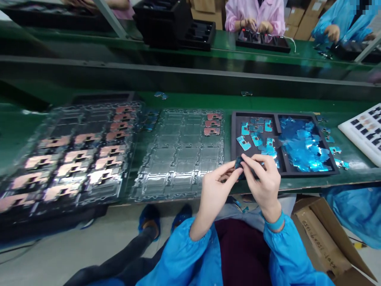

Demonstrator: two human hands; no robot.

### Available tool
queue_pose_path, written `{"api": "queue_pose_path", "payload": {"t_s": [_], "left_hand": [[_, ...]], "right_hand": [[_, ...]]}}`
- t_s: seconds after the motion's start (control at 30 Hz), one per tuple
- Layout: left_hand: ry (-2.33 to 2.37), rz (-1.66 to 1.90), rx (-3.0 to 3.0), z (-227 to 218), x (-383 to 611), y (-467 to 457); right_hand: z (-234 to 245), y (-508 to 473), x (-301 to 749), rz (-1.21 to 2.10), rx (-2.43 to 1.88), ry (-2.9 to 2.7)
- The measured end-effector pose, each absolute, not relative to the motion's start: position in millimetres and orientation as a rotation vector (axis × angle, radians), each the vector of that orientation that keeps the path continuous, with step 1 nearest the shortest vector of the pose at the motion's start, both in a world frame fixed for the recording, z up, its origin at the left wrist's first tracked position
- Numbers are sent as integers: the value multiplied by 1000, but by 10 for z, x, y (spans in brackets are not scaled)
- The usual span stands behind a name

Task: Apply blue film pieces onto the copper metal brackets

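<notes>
Between my two hands, near the table's front edge, is a small dark circuit board (pixel 239 162). My left hand (pixel 222 186) pinches it from the left side. The fingertips of my right hand (pixel 262 178) close on its upper right part. Just beyond the hands lies a black divided tray (pixel 234 135). Its left compartment holds several blue-covered circuit boards (pixel 256 138); the right one holds a heap of blue film pieces (pixel 303 143). To the left, a clear plastic blister tray (pixel 175 159) has copper-coloured boards (pixel 212 124) in its upper right pockets.
Farther left, a blister tray (pixel 80 151) carries many copper-coloured boards. A white foam block (pixel 364 131) sits at the right. Loose boards (pixel 335 150) lie beside the black tray. Below are a cardboard box (pixel 327 238) and a blue bag (pixel 357 210). Co-workers' hands (pixel 257 26) work across a metal rail.
</notes>
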State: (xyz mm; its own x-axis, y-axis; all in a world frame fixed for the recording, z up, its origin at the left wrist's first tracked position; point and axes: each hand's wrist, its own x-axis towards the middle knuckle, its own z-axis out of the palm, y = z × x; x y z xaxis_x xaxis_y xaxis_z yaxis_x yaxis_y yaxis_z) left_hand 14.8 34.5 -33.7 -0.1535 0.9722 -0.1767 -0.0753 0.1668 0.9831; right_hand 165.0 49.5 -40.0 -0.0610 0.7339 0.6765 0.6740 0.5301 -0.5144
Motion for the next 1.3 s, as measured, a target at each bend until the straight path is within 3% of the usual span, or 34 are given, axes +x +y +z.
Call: {"api": "queue_pose_path", "payload": {"t_s": [0.27, 0.57, 0.9, 1.3], "left_hand": [[1242, 1172, 1034, -293, 40, 300], [983, 1156, 677, -369, 41, 321], [909, 1192, 511, -404, 24, 397], [957, 1334, 388, -397, -22, 528]], "right_hand": [[-440, 508, 1700, -85, -1092, -1768], [-501, 427, 1780, -243, -980, -1922], [-667, 365, 1788, -26, -985, -1977], [-612, 327, 1817, -49, -820, -1977]]}}
